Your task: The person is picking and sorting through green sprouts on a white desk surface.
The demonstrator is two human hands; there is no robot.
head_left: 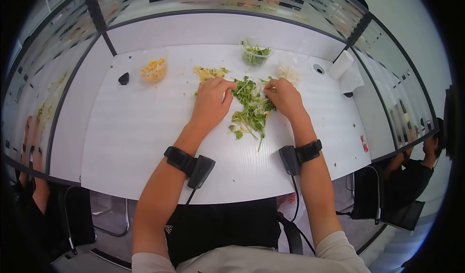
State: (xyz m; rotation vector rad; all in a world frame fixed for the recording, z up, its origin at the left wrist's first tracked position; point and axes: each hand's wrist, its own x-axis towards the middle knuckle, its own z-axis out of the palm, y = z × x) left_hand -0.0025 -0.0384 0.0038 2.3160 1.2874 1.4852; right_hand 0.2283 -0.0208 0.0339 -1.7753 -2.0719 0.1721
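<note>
A loose pile of leafy green sprigs (252, 103) with pale stems lies on the white table between my two hands. My left hand (211, 98) rests at the pile's left edge, fingers curled and fingertips against the leaves; what it pinches is hidden. On the other side my right hand (286, 97) is closed, thumb and fingertips pinching sprigs at the pile's upper right. Just beyond my left hand is a small heap of yellow bits (210, 73) mixed with green. A clear tub of greens (255, 55) stands behind the pile.
A clear tub of yellow pieces (154, 71) stands at the left, near a small black object (124, 78). White strands (288, 72) sit in a clear container at the right. A paper roll (341, 65) is by the right partition. Other people sit beyond the partitions.
</note>
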